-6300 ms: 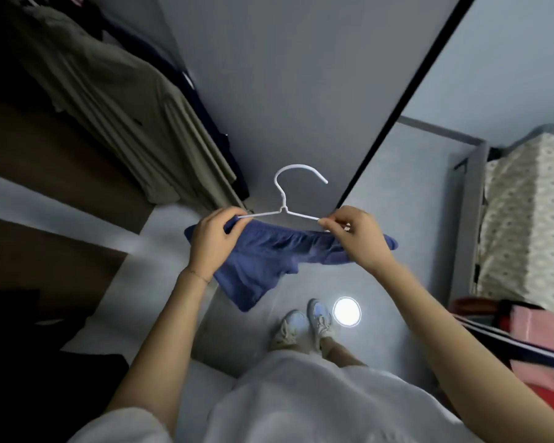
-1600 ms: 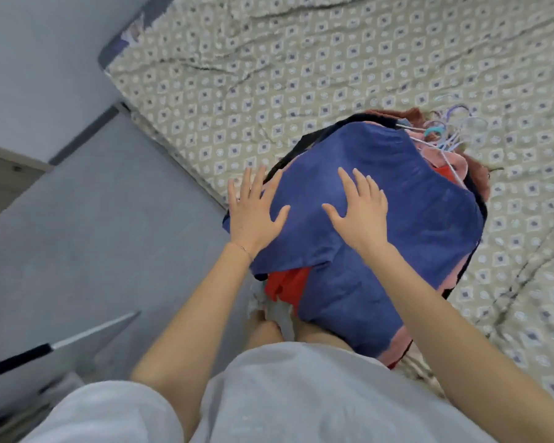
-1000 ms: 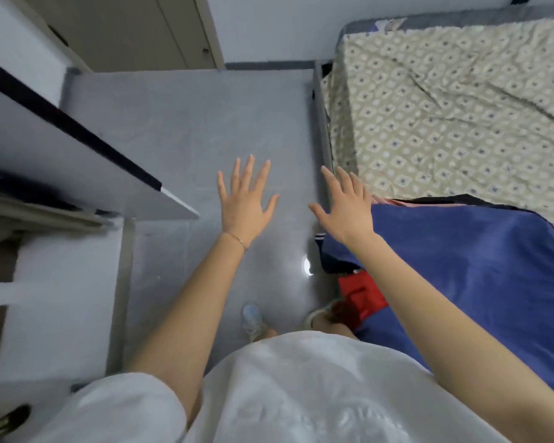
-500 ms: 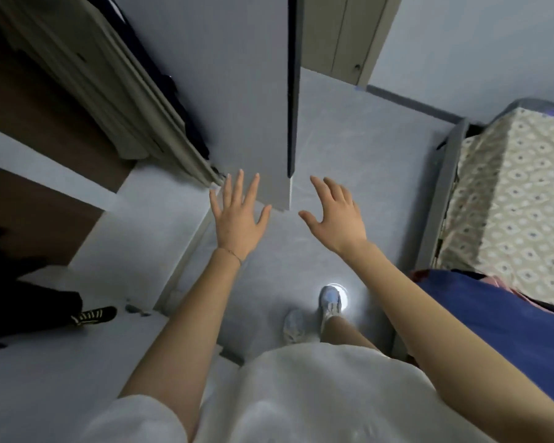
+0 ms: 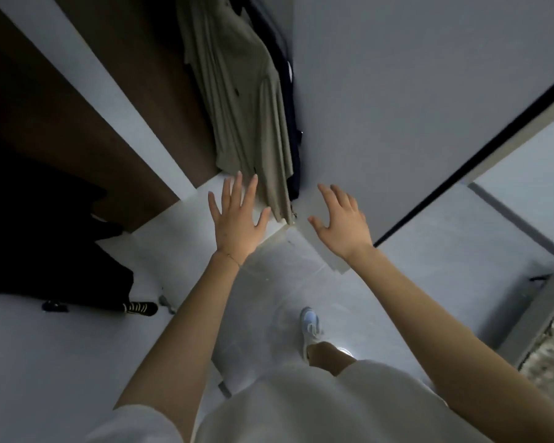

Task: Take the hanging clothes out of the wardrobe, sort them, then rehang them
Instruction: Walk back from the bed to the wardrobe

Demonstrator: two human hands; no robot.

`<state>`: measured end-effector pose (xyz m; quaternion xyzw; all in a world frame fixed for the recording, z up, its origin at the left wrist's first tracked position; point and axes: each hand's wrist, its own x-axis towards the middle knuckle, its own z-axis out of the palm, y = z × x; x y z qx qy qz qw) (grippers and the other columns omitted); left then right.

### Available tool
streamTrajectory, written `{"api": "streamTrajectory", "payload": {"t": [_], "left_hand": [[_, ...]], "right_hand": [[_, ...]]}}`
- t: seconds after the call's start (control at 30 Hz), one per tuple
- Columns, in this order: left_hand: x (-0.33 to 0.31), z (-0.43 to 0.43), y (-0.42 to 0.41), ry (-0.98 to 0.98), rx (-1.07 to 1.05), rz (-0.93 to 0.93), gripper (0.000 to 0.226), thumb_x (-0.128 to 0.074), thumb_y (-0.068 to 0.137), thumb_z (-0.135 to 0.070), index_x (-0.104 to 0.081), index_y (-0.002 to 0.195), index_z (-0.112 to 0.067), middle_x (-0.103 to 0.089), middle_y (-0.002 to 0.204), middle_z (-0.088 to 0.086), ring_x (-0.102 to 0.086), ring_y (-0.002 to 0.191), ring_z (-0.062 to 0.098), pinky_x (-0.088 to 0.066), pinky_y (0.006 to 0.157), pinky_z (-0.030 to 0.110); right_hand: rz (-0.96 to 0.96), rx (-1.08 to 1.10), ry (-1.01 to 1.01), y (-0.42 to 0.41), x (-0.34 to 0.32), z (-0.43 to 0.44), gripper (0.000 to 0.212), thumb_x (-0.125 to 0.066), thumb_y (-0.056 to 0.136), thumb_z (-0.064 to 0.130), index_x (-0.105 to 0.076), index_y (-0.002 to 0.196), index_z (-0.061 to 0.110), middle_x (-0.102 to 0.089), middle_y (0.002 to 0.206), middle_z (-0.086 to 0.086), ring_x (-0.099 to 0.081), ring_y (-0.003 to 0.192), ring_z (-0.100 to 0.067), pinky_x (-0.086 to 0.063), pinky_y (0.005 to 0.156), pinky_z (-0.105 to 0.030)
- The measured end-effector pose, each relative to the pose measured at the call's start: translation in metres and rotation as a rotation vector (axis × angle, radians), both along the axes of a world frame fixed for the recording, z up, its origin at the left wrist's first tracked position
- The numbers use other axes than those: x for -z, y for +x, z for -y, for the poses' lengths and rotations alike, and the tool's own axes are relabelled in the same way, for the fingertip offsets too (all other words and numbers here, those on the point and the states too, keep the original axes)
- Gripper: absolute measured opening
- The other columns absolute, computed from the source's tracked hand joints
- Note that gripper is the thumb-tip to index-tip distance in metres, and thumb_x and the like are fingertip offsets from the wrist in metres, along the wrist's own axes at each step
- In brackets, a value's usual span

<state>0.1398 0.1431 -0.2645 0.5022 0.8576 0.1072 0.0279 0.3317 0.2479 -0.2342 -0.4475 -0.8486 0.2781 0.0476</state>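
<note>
Closest to me, the person's pale shoe (image 5: 310, 324) is planted on the floor (image 5: 429, 266), well short of the beige dress (image 5: 247, 100). Low down and left of the dress, a black shoe (image 5: 140, 307) lies at the edge of a dark heap (image 5: 45, 235). A careless sidestep that way could catch it.

Both arms reach forward. The left hand (image 5: 237, 222) has a wide grip, fingers spread and holding nothing. Its fingertips are right at the dress hem, though I cannot say whether they touch. The right hand (image 5: 343, 222) is spread the same way and holds nothing, just right of the hem and in front of the door (image 5: 413, 107).

The dress hangs inside the wardrobe (image 5: 115, 100), pressed against a dark garment (image 5: 290, 91) on its right, which sits hard by the door. The hangers and rail are above what I can see.

My worry is the height of those hands. A grab at the hem would tug the soft cloth down and could slide it off its hanger or stretch it. Reaching up to the hook looks safer. The two garments are packed so close that lifting one may drag the other along or tangle their hangers. With the door so near on the right, a swinging hanger could knock against it.
</note>
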Motion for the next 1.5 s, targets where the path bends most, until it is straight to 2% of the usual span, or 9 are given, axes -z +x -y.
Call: {"api": "streamTrajectory", "payload": {"t": [0.3, 0.57, 0.7, 0.83, 0.93, 1.03, 1.17, 1.33, 1.5], "left_hand": [[-0.021, -0.03, -0.078, 0.077, -0.202, 0.0, 0.07, -0.031, 0.098, -0.058, -0.017, 0.158, -0.027, -0.013, 0.165, 0.007, -0.005, 0.153, 0.029, -0.001, 0.119, 0.058], [-0.036, -0.058, -0.152, 0.145, -0.232, -0.031, 0.07, -0.035, 0.096, -0.057, -0.021, 0.158, -0.027, -0.02, 0.164, 0.007, -0.012, 0.152, 0.029, -0.001, 0.119, 0.054], [-0.041, -0.066, -0.191, 0.165, -0.215, -0.031, 0.069, -0.037, 0.096, -0.055, -0.023, 0.157, -0.025, -0.021, 0.163, 0.008, -0.014, 0.152, 0.029, 0.0, 0.118, 0.054], [-0.046, -0.069, -0.221, 0.168, -0.191, -0.007, 0.07, -0.034, 0.095, -0.055, -0.021, 0.157, -0.025, -0.019, 0.164, 0.007, -0.011, 0.152, 0.028, 0.005, 0.117, 0.051], [-0.047, -0.068, -0.24, 0.163, -0.171, 0.012, 0.07, -0.034, 0.095, -0.055, -0.021, 0.157, -0.026, -0.019, 0.164, 0.006, -0.011, 0.152, 0.027, 0.004, 0.118, 0.052], [-0.047, -0.066, -0.257, 0.168, -0.143, 0.014, 0.07, -0.034, 0.095, -0.055, -0.021, 0.157, -0.025, -0.02, 0.164, 0.006, -0.013, 0.152, 0.027, 0.002, 0.118, 0.054], [-0.046, -0.066, -0.275, 0.151, -0.126, 0.016, 0.071, -0.029, 0.095, -0.057, -0.019, 0.158, -0.026, -0.018, 0.164, 0.004, -0.011, 0.152, 0.025, 0.004, 0.118, 0.052], [-0.047, -0.069, -0.285, 0.161, -0.094, 0.016, 0.075, -0.019, 0.092, -0.061, -0.021, 0.157, -0.025, -0.021, 0.164, 0.004, -0.014, 0.152, 0.024, 0.003, 0.118, 0.05], [-0.048, -0.066, -0.295, 0.167, -0.071, -0.006, 0.069, -0.027, 0.096, -0.056, -0.021, 0.157, -0.025, -0.022, 0.164, 0.003, -0.013, 0.152, 0.024, 0.006, 0.116, 0.046]], "right_hand": [[-0.081, -0.21, 0.106, -0.114, -0.034, -0.086, 0.071, -0.057, 0.096, 0.033, -0.021, 0.156, 0.02, -0.015, 0.162, -0.01, -0.013, 0.149, -0.029, -0.022, 0.119, -0.046], [-0.176, -0.224, 0.268, -0.206, -0.068, -0.142, 0.072, -0.059, 0.096, 0.029, -0.019, 0.156, 0.022, -0.004, 0.164, -0.011, 0.0, 0.151, -0.03, -0.01, 0.122, -0.043], [-0.144, -0.191, 0.28, -0.243, -0.081, -0.16, 0.074, -0.058, 0.097, 0.028, -0.015, 0.157, 0.018, -0.005, 0.164, -0.012, -0.007, 0.15, -0.032, -0.015, 0.121, -0.044], [-0.125, -0.116, 0.29, -0.271, -0.084, -0.16, 0.077, -0.059, 0.096, 0.028, -0.014, 0.156, 0.01, -0.031, 0.153, -0.017, -0.033, 0.137, -0.037, -0.034, 0.11, -0.045], [-0.109, -0.041, 0.255, -0.29, -0.086, -0.16, 0.062, -0.053, 0.099, 0.031, -0.027, 0.15, 0.009, -0.049, 0.138, -0.018, -0.051, 0.12, -0.037, -0.049, 0.086, -0.045], [-0.057, 0.009, 0.298, -0.311, -0.093, -0.162, 0.04, -0.048, 0.101, 0.036, -0.047, 0.128, 0.006, -0.064, 0.11, -0.018, -0.062, 0.094, -0.038, -0.046, 0.064, -0.038], [-0.048, 0.072, 0.272, -0.331, -0.101, -0.168, 0.032, -0.046, 0.102, 0.034, -0.056, 0.107, 0.005, -0.065, 0.098, -0.018, -0.062, 0.086, -0.039, -0.044, 0.063, -0.038], [-0.04, 0.101, 0.272, -0.341, -0.1, -0.168, 0.017, -0.044, 0.098, 0.011, -0.06, 0.101, 0.007, -0.065, 0.094, -0.017, -0.06, 0.083, -0.038, -0.037, 0.06, -0.035], [-0.23, 0.186, 0.246, -0.34, -0.102, -0.156, 0.032, -0.046, 0.103, 0.029, -0.065, 0.101, 0.004, -0.067, 0.092, -0.019, -0.061, 0.084, -0.037, -0.046, 0.065, -0.04]]}}
